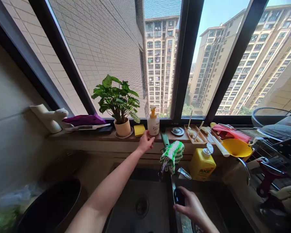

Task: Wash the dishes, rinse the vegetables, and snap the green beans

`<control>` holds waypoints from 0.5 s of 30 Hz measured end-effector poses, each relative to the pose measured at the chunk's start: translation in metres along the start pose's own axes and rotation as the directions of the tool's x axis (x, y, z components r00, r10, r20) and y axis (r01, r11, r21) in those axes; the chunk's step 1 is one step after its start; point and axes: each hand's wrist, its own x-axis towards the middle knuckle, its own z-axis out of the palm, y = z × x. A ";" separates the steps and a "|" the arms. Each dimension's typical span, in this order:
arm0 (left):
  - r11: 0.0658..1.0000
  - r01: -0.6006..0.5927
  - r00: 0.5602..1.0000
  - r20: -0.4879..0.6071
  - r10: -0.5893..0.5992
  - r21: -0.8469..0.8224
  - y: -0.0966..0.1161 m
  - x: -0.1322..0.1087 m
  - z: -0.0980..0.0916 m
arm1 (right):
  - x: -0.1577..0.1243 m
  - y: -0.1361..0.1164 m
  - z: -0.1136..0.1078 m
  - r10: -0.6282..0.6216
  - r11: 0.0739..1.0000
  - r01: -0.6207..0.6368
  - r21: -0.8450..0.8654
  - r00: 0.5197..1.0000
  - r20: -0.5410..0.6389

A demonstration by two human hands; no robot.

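Note:
My left hand (145, 141) stretches out to the windowsill, fingers apart, just short of a white pump bottle (153, 123) with a yellow top; I cannot tell if it touches it. A yellow sponge (139, 130) lies left of that bottle. My right hand (192, 207) is low over the sink divider, fingers curled round a small dark object (178, 196) I cannot name. A green-and-white cloth (172, 154) hangs over the tap above the sink (126, 207).
A potted plant (118, 103) stands on the sill beside a purple cloth (84, 119). A yellow dish-soap bottle (202, 162), a yellow funnel (236, 148) and a tray of utensils (196, 133) sit right. A black wok (52, 207) lies lower left; a dish rack (274, 161) at right.

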 end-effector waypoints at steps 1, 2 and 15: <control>0.999 -0.022 0.999 0.040 0.023 -0.028 -0.006 -0.014 -0.003 | 0.003 -0.001 -0.013 -0.039 0.998 0.038 0.043 0.999 0.021; 0.998 -0.023 0.996 0.088 0.028 -0.061 -0.014 -0.030 -0.006 | 0.005 -0.003 -0.027 -0.078 0.995 0.076 0.072 0.996 0.038; 0.831 0.460 0.846 -0.127 -0.517 -0.313 -0.239 -0.240 -0.053 | 0.124 -0.178 -0.149 -0.444 0.655 0.144 -0.742 0.868 -0.223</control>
